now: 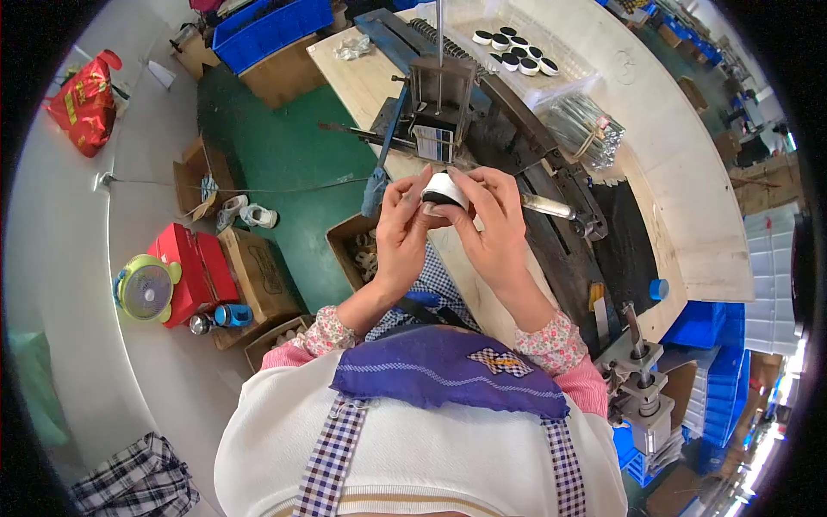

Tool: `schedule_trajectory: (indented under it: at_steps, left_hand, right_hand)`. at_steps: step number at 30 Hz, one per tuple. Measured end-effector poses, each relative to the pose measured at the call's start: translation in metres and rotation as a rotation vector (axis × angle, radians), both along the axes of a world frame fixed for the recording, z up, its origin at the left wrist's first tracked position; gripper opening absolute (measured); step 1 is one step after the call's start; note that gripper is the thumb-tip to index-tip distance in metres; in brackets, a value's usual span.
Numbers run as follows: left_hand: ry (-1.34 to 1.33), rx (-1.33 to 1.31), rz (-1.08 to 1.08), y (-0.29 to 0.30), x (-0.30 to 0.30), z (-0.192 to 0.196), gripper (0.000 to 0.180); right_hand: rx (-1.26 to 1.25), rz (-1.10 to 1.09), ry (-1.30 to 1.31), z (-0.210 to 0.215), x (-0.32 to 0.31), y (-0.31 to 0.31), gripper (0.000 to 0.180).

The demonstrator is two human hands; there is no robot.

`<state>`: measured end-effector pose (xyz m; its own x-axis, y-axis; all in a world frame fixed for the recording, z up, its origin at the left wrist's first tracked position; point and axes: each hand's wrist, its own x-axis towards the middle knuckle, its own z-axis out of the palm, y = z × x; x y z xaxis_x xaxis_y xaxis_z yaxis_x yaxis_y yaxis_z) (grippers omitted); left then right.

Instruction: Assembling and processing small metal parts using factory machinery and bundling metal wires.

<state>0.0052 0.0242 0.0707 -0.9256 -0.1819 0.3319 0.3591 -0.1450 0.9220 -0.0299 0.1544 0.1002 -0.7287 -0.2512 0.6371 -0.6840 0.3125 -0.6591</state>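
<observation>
Between my two hands, in front of my chest, is a small round white piece with a black face [445, 189]. My left hand [402, 221] pinches its left side with the thumb and fingers. From the other side my right hand [489, 217] grips it, thumb low on the black part and fingers over the white rim. Just beyond the hands stands a metal machine fixture [441, 90] with an upright rod. A lever with a pale handle [548, 207] lies right of my right hand. Several similar white and black round pieces [519, 53] sit in a clear plastic tray [564, 77] farther back.
A bundle of metal rods [584, 129] lies on the wooden bench [724, 215] at the right. A blue cap [659, 289] is near its edge. Below, on the left, are an open carton [346, 246], a red box [194, 267] and a small fan [146, 289]. A blue crate [271, 33] stands behind.
</observation>
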Motion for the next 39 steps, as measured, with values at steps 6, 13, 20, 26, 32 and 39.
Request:
schedule_trajectory:
  at_steps: [6,13,20,26,32,39]
  left_hand:
    - [0.033,0.032,0.083,0.005,-0.008,0.0,0.036]
    - [0.014,0.101,0.11,0.009,-0.019,0.0,0.035]
    - [-0.074,0.228,0.07,-0.002,-0.028,0.004,0.034]
    - [-0.232,0.567,-0.393,-0.022,-0.029,0.008,0.045]
    - [-0.351,0.367,-0.205,-0.037,-0.024,0.007,0.018]
    - [-0.357,0.257,-0.286,-0.053,-0.023,0.017,0.013]
  right_hand:
    - [-0.077,-0.042,0.123,-0.006,-0.011,-0.011,0.037]
    - [-0.052,-0.073,0.248,-0.008,-0.026,-0.013,0.036]
    - [-0.01,0.002,-0.004,0.012,-0.022,-0.005,0.042]
    - [0.011,0.334,-0.445,0.028,-0.032,0.012,0.058]
    - [0.341,0.159,0.09,0.038,-0.025,0.005,0.052]
    - [0.529,0.161,0.261,0.042,-0.028,0.002,0.049]
